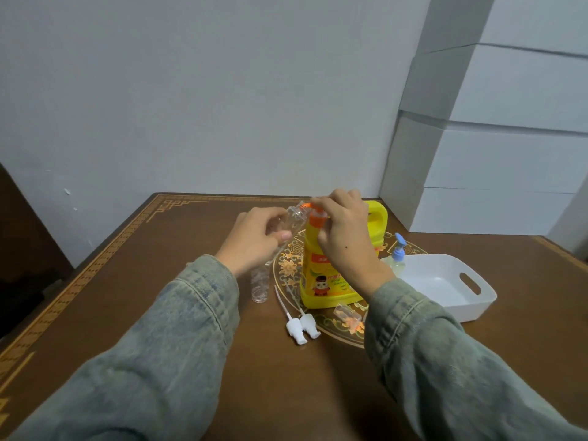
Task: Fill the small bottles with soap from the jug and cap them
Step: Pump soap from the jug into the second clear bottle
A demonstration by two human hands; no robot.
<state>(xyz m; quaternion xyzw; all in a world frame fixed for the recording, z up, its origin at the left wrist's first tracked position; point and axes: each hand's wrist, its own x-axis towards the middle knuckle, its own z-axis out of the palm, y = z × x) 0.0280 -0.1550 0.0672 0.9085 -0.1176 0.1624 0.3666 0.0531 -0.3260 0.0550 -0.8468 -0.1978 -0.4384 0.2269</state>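
Brown desk (159, 313) with gold border and round floral inlay filling the lower frame, yellow jug (331, 275) at centre, clear small bottle (259, 286) lying left of it, two white pump caps (300, 326) below, white tray (445, 288) right, blue-pump bottle (397, 257) beside the tray.

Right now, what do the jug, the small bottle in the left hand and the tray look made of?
Jug: opaque glossy yellow plastic, going by the moulded handle and orange cap.
Small bottle: clear plastic, probably; the table shows through it.
Tray: matte white plastic, with a cut-out handle.
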